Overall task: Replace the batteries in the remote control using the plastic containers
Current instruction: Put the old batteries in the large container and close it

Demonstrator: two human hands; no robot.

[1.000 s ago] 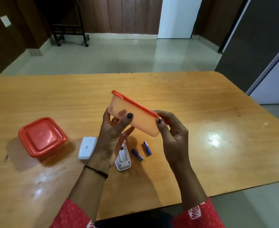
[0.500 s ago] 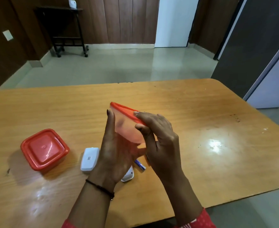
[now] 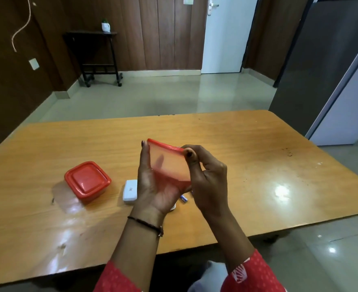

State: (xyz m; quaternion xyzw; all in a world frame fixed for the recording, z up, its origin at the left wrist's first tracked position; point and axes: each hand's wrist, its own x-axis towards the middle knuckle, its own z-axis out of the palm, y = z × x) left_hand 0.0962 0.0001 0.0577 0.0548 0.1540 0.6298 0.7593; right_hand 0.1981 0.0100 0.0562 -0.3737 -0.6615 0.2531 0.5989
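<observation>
I hold a small translucent plastic container with a red lid [image 3: 169, 165] tilted above the table. My left hand [image 3: 154, 186] cradles its base from below and the left. My right hand [image 3: 207, 178] pinches the lid's right corner. A second red-lidded container [image 3: 87, 181] stands closed on the table to the left. The white battery cover [image 3: 130, 190] lies beside my left hand. One blue battery [image 3: 183, 198] peeks out between my hands. The remote is almost wholly hidden beneath my left hand, with only a white sliver [image 3: 173, 207] showing.
The wooden table [image 3: 258, 165] stretches wide to the right and far side, glossy with light reflections. Its near edge runs just below my wrists. A grey cabinet stands off the right corner.
The camera tipped up and back. The container turned more upright in my hands, and my right hand shifted up from its lower corner to the lid's right corner.
</observation>
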